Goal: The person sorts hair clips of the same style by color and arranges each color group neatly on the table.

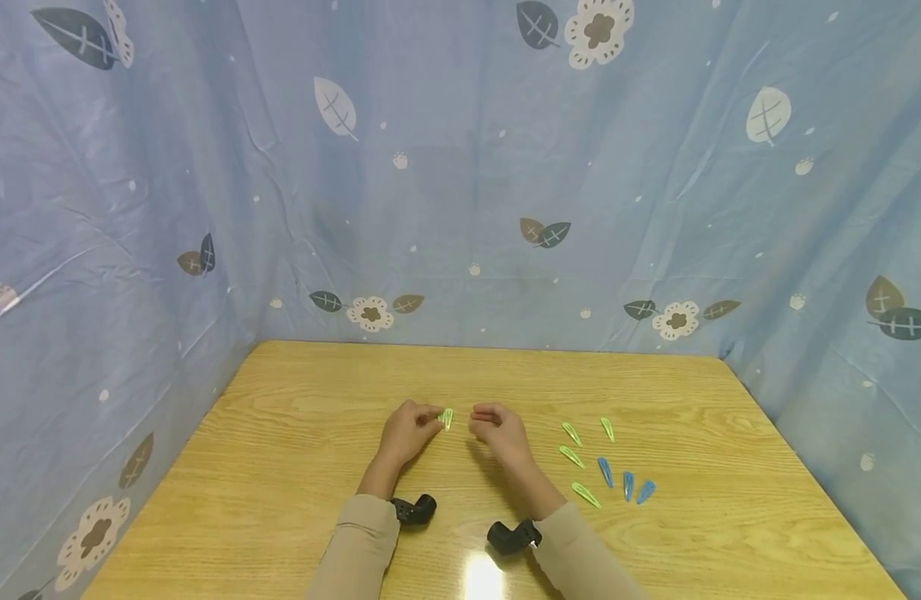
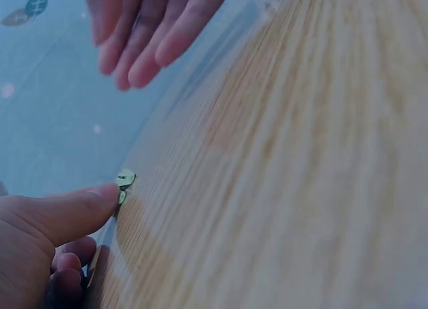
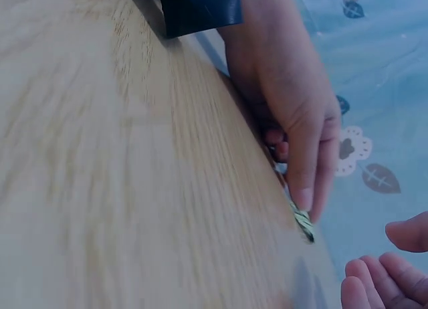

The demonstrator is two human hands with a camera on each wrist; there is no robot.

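My left hand pinches light green snap hair clips between thumb and fingers at the tabletop. In the left wrist view the thumb lies against these clips, and in the right wrist view their striped edges show below the fingertips. A short gap to the right, my right hand hovers over the table with nothing in its fingers. Its fingers extend loosely in the left wrist view, thumb apart from them.
Right of my hands, several green hair clips lie scattered on the wooden table. Three blue hair clips lie beside them, nearer me. A patterned blue curtain hangs behind the table and along its sides.
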